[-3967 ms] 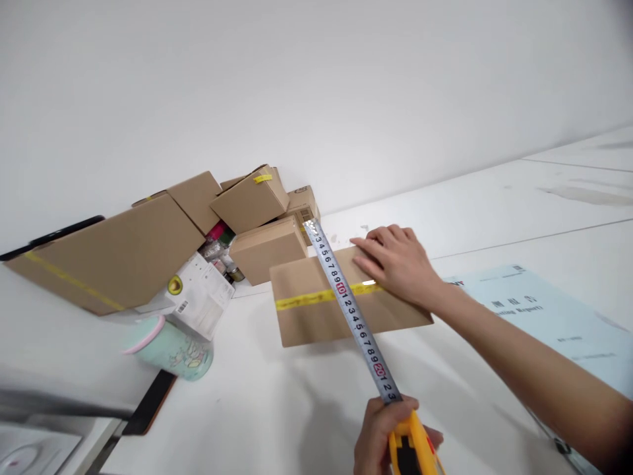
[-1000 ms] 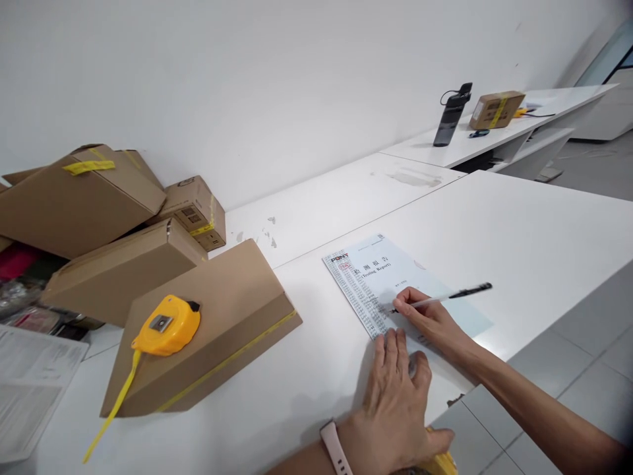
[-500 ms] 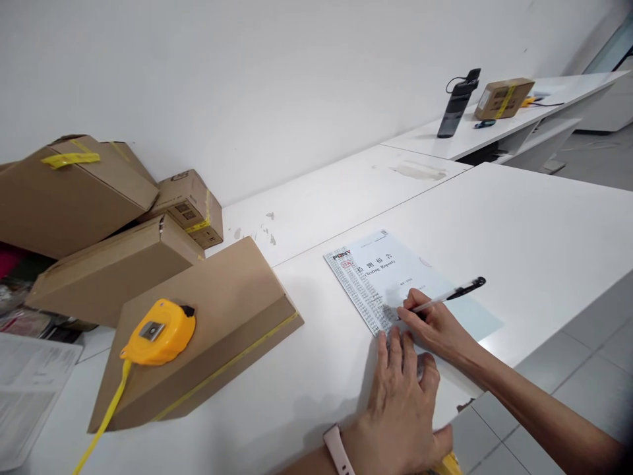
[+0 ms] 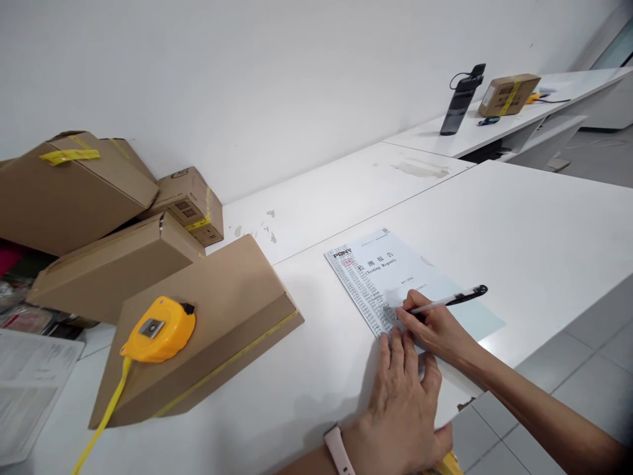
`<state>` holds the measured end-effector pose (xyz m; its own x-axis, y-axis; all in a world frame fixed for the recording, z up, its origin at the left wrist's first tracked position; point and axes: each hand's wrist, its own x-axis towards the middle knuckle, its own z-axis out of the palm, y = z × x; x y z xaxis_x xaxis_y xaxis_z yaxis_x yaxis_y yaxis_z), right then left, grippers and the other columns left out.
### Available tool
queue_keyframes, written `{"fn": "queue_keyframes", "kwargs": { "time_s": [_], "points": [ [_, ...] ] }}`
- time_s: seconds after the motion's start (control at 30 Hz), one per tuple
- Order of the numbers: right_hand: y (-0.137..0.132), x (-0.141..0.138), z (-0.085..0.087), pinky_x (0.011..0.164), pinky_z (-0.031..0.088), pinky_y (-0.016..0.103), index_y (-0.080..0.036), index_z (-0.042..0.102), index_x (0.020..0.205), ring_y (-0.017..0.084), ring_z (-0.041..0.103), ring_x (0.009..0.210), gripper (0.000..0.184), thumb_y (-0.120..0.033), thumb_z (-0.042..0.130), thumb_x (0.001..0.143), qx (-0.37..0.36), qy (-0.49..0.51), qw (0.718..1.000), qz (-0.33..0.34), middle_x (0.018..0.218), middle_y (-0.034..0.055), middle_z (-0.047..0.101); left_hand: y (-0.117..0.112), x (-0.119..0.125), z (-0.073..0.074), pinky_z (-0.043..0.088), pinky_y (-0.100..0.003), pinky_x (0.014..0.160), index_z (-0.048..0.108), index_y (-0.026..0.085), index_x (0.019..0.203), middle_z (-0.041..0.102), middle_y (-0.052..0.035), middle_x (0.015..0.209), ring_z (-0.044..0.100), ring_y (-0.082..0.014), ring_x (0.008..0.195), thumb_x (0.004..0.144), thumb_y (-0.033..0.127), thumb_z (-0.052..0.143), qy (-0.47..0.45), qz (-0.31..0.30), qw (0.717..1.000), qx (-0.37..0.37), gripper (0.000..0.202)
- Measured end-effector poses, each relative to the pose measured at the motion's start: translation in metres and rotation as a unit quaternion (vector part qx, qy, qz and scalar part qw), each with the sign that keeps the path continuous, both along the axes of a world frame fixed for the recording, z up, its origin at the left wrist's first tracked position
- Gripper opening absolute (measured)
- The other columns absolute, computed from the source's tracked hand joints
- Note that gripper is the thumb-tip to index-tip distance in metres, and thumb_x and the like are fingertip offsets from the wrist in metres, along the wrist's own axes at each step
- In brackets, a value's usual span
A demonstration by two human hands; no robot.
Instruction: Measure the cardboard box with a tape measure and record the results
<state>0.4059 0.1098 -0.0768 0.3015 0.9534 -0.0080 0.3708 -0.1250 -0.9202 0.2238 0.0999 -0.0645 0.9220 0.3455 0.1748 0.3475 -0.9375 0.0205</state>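
A pen [image 4: 455, 298] with a clear barrel and black clip is pinched in my right hand [image 4: 435, 326], its tip end hidden behind the fingers over the lower left of a printed testing report [image 4: 410, 264]. The report lies flat on the white table [image 4: 534, 218]. My left hand [image 4: 403, 402] rests spread across the report's near edge, fingertips on the paper and palm toward the table edge. On its wrist is a pale pink band [image 4: 339, 450]. Something yellow shows partly beneath the left palm.
To the left, a yellow tape measure [image 4: 158, 330] sits on a flat cardboard box [image 4: 208, 310], its tape trailing down. Several more boxes [image 4: 79, 191] are stacked against the wall. A dark water bottle [image 4: 461, 102] and a small taped box [image 4: 509, 94] stand at the back right.
My right hand and the pen have shifted very slightly, with the pen tilted a little flatter. My left hand stays on the report. The camera view has moved slightly.
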Motion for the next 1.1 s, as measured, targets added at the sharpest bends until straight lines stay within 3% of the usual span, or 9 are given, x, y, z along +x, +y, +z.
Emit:
{"fn": "queue_keyframes", "kwargs": {
  "time_s": [0.3, 1.1],
  "points": [
    [0.0023, -0.0002, 0.0014, 0.049, 0.031, 0.028, -0.025, 0.046, 0.069, 0.013, 0.037, 0.052, 0.03, -0.043, 0.059, 0.09, -0.002, -0.026, 1.0, 0.004, 0.057, -0.0063, 0.039, 0.0013, -0.0006, -0.0016, 0.036, -0.053, 0.119, 0.039, 0.001, 0.147, 0.05, -0.0343, 0.15, 0.041, -0.0441, 0.147, 0.096, 0.06, 0.043, 0.002, -0.004, 1.0, 0.016, 0.078],
    [0.0019, -0.0012, 0.0043, 0.049, 0.03, 0.028, -0.026, 0.045, 0.07, 0.013, 0.041, 0.05, 0.026, -0.038, 0.058, 0.09, -0.02, -0.006, 1.0, -0.003, 0.055, -0.0073, 0.041, 0.0006, -0.0008, 0.0027, 0.038, -0.052, 0.118, 0.042, 0.0, 0.145, 0.052, -0.0335, 0.148, 0.044, -0.0435, 0.146, 0.097, 0.059, 0.043, -0.004, -0.004, 1.0, 0.027, 0.076]
  ]
}}
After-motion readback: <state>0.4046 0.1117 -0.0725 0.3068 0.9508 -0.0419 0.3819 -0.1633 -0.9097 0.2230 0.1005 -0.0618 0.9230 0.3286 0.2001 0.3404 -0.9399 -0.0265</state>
